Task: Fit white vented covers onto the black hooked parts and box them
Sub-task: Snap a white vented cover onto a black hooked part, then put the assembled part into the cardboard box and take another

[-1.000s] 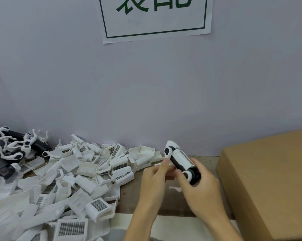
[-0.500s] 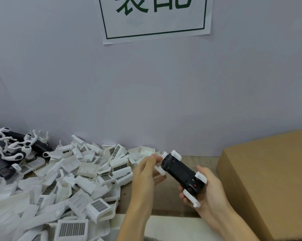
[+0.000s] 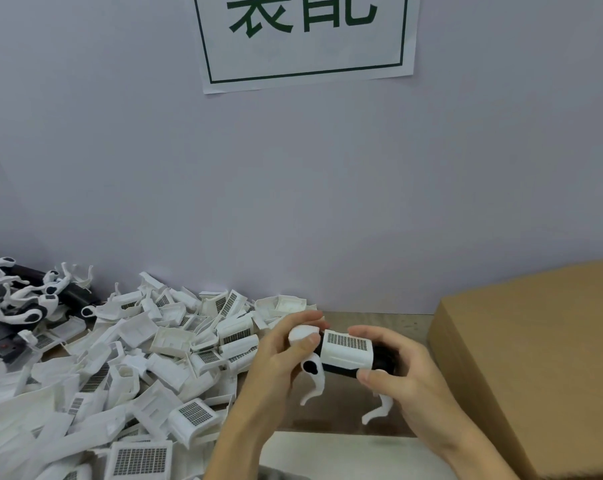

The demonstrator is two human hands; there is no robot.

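A black hooked part with white curved hooks hangs level between both hands above the wooden table. A white vented cover sits over its middle, grille facing up. My left hand grips the part's left end, thumb on a white rounded cap. My right hand grips the right end, with fingers on the cover's top and thumb at its lower edge. A big heap of loose white vented covers spreads across the left. More black hooked parts lie at the far left.
A brown cardboard box stands on the right, close to my right hand. A lilac wall with a paper sign rises right behind the table. A white sheet lies at the near edge below my hands.
The black part has been turned from slanted to level. A white vented cover now sits on it. Both hands have closed in around its ends.
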